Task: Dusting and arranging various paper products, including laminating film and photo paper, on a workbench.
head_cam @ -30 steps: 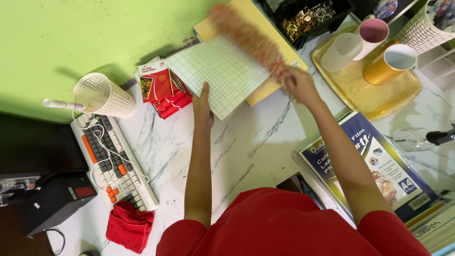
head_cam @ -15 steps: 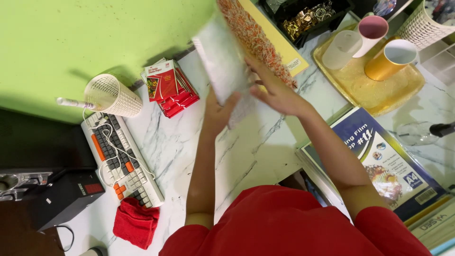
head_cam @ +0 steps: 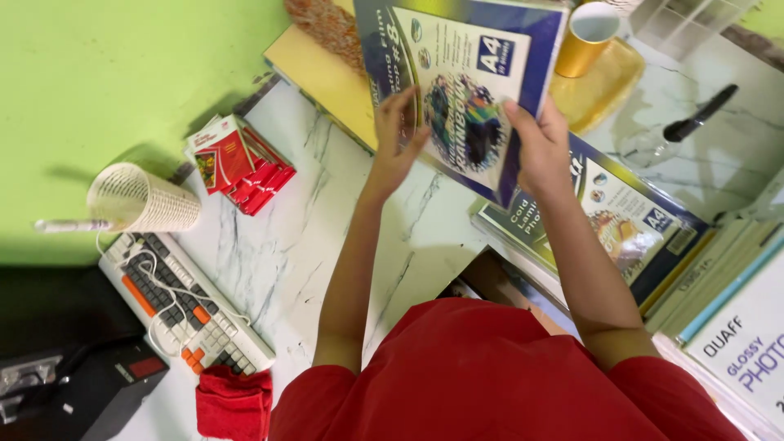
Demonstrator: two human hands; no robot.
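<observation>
Holding the blue paper pack [head_cam: 461,90] above the marble counter [head_cam: 269,245], my left hand [head_cam: 396,139] grips its 9 o'clock edge, my right hand [head_cam: 539,143] the 3 o'clock edge, both closed. I judge it light, flexible, glossy-slippery; edges suit best.

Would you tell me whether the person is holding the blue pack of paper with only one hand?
No, both the left hand and the right hand grip the blue pack of paper, one on each side.
</observation>
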